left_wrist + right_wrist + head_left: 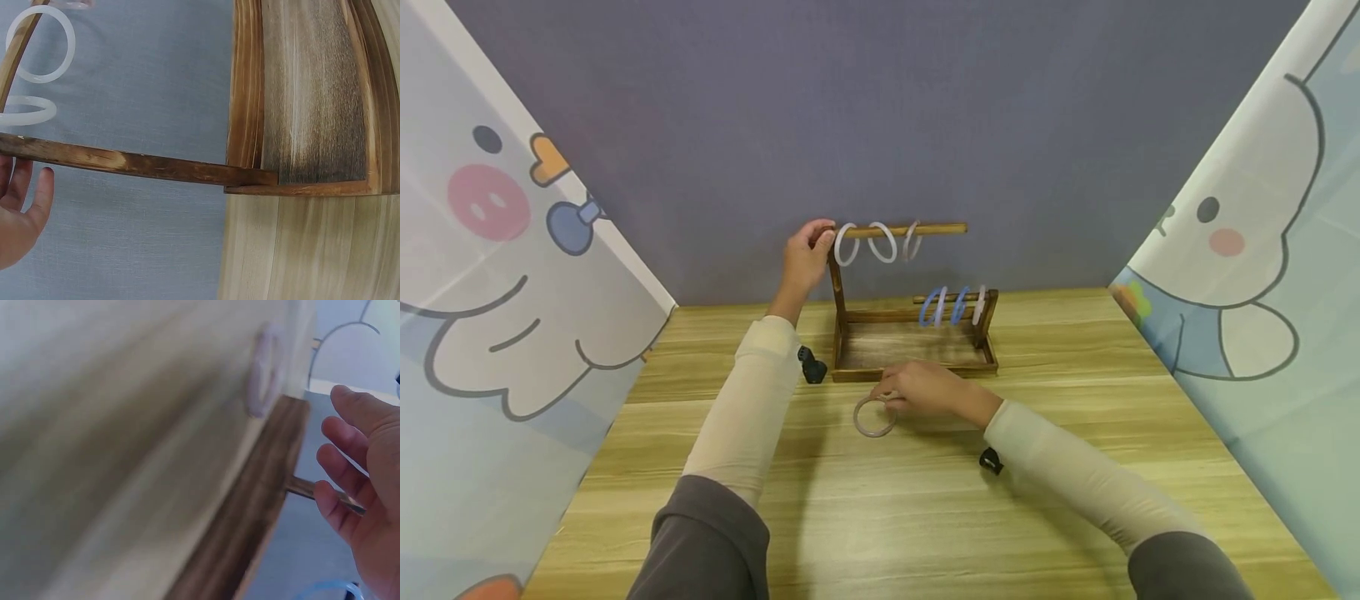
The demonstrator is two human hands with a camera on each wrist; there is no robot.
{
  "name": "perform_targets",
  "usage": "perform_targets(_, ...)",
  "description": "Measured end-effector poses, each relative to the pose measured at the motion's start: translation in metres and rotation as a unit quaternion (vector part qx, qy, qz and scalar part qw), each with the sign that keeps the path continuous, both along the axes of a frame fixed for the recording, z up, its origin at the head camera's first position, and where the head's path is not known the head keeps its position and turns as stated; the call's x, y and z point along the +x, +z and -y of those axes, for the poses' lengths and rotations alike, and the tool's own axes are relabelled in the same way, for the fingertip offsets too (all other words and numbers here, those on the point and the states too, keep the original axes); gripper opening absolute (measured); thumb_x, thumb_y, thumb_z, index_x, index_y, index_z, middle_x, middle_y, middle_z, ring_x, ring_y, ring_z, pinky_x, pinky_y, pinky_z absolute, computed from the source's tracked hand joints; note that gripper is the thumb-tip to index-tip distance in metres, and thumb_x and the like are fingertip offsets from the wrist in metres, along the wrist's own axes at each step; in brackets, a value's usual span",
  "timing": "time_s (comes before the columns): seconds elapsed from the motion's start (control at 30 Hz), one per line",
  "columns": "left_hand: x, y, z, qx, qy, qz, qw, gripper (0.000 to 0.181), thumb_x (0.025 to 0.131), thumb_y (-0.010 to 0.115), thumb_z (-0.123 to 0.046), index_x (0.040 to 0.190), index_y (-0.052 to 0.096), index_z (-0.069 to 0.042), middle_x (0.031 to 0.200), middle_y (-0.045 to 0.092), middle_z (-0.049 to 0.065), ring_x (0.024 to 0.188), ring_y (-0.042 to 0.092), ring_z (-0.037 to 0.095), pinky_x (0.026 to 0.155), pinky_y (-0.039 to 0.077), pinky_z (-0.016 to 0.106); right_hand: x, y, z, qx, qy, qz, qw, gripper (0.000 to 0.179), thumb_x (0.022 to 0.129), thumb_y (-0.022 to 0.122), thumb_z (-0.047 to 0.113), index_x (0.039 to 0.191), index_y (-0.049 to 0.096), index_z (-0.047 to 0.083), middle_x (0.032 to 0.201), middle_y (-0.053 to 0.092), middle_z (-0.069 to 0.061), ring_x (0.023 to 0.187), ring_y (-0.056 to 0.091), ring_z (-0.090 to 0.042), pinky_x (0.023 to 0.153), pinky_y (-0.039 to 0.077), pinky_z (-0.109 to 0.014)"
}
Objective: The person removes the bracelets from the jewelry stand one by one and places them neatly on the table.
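A wooden bangle rack [841, 292] stands on the table, with an upper bar, a lower bar and a tray base. My left hand [806, 257] grips the top of its left post, beside the white bangles [847, 245]; in the left wrist view some fingers [42, 197] lie along the post [125, 167]. My right hand [925, 387] is low over the table in front of the tray, fingertips right at a pale pinkish bangle [874, 434]. The right wrist view shows its fingers [340, 465] loosely bent with nothing between them, the bangle [255, 387] apart.
Several blue and pale bangles [958, 307] hang on the lower bar, and another bangle [912, 242] on the upper one. Small black objects lie left of the rack [812, 367] and by the right forearm [991, 461]. A grey wall [887, 125] rises behind the table.
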State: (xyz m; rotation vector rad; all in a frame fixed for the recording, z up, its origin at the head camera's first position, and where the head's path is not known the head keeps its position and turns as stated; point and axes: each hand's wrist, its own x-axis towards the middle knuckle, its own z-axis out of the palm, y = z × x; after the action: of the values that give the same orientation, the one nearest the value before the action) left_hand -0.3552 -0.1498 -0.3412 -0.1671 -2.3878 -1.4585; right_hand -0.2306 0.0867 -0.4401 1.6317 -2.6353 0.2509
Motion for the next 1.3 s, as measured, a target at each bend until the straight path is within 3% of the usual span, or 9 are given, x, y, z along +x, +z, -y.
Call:
perform_targets(0.07, 0.000, 0.000, 0.000, 0.002, 0.000, -0.001, 1.0000, 0.031, 0.106, 0.056, -0.027, 0.132, 0.066, -0.013, 0.121, 0.069, 0.014, 0.105, 0.062, 0.023, 0.087, 0.049, 0.034, -0.004, 0.008, -0.002, -0.012, 0.003, 0.004, 0.9999, 0.030, 0.096, 0.073, 0.023, 0.124, 0.074, 0.015, 0.114, 0.074, -0.001, 0.098, 0.071, -0.015, 0.086, 0.059, -0.030)
perform_targets(0.3, -0.001, 0.000, 0.000, 0.001, 0.001, -0.009, 1.0000, 0.031, 0.106, 0.057, -0.026, 0.132, 0.067, -0.012, 0.121, 0.070, 0.015, 0.105, 0.062, 0.023, 0.087, 0.049, 0.031, -0.015, 0.034, -0.010, -0.062, -0.020, -0.013, 0.9978, 0.026, 0.097, 0.072, 0.021, 0.122, 0.075, 0.013, 0.104, 0.075, 0.000, 0.084, 0.069, -0.011, 0.071, 0.056, -0.024)
perform_targets(0.47, -0.001, -0.001, 0.001, -0.003, -0.001, -0.014, 0.9999, 0.031, 0.106, 0.057, -0.026, 0.131, 0.067, -0.011, 0.120, 0.070, 0.015, 0.103, 0.062, 0.024, 0.086, 0.049, 0.031, -0.023, 0.053, -0.014, -0.108, -0.066, -0.032, 0.9915, 0.024, 0.098, 0.071, 0.023, 0.120, 0.076, 0.015, 0.107, 0.077, -0.001, 0.080, 0.071, -0.013, 0.066, 0.057, -0.027)
perform_targets(0.6, -0.001, -0.001, 0.001, -0.006, -0.003, -0.016, 0.9999, 0.031, 0.106, 0.057, -0.028, 0.131, 0.067, -0.012, 0.119, 0.070, 0.014, 0.104, 0.062, 0.024, 0.086, 0.049, 0.032, -0.030, 0.067, -0.016, -0.151, -0.120, -0.030, 0.9807, 0.023, 0.098, 0.070, 0.023, 0.118, 0.077, 0.013, 0.107, 0.078, -0.003, 0.077, 0.071, -0.016, 0.064, 0.056, -0.030)
perform_targets(0.7, 0.000, 0.000, 0.001, -0.009, -0.004, -0.013, 0.9999, 0.031, 0.106, 0.057, -0.028, 0.132, 0.066, -0.012, 0.121, 0.070, 0.014, 0.105, 0.063, 0.025, 0.087, 0.050, 0.032, -0.036, 0.077, -0.018, -0.182, -0.166, -0.019, 0.9691, 0.022, 0.098, 0.071, 0.022, 0.116, 0.077, 0.011, 0.107, 0.078, -0.005, 0.079, 0.072, -0.017, 0.067, 0.058, -0.031)
perform_targets(0.93, 0.001, 0.001, 0.002, -0.008, -0.004, -0.014, 0.9999, 0.032, 0.106, 0.056, -0.027, 0.132, 0.066, -0.012, 0.121, 0.070, 0.015, 0.106, 0.063, 0.026, 0.087, 0.049, 0.033, -0.054, 0.092, -0.022, -0.242, -0.274, 0.009, 0.9308, 0.024, 0.100, 0.068, 0.027, 0.116, 0.077, 0.011, 0.107, 0.078, -0.008, 0.078, 0.072, -0.020, 0.067, 0.058, -0.036)
perform_targets(1.2, 0.001, 0.001, 0.001, -0.016, 0.001, -0.007, 0.9999, 0.033, 0.106, 0.056, -0.030, 0.133, 0.066, -0.014, 0.123, 0.070, 0.014, 0.106, 0.064, 0.026, 0.087, 0.051, 0.035, -0.070, 0.098, -0.023, -0.330, -0.336, 0.063, 0.8802, 0.035, 0.102, 0.063, 0.031, 0.126, 0.071, 0.007, 0.118, 0.076, -0.009, 0.086, 0.074, -0.025, 0.068, 0.058, -0.040)
perform_targets(1.3, 0.001, 0.000, 0.000, -0.016, 0.001, -0.004, 0.9999, 0.032, 0.106, 0.056, -0.030, 0.133, 0.066, -0.015, 0.123, 0.070, 0.014, 0.107, 0.064, 0.026, 0.090, 0.051, 0.038, -0.074, 0.098, -0.023, -0.343, -0.349, 0.079, 0.8687, 0.037, 0.102, 0.064, 0.032, 0.130, 0.070, 0.008, 0.123, 0.074, -0.009, 0.089, 0.074, -0.026, 0.070, 0.058, -0.041)
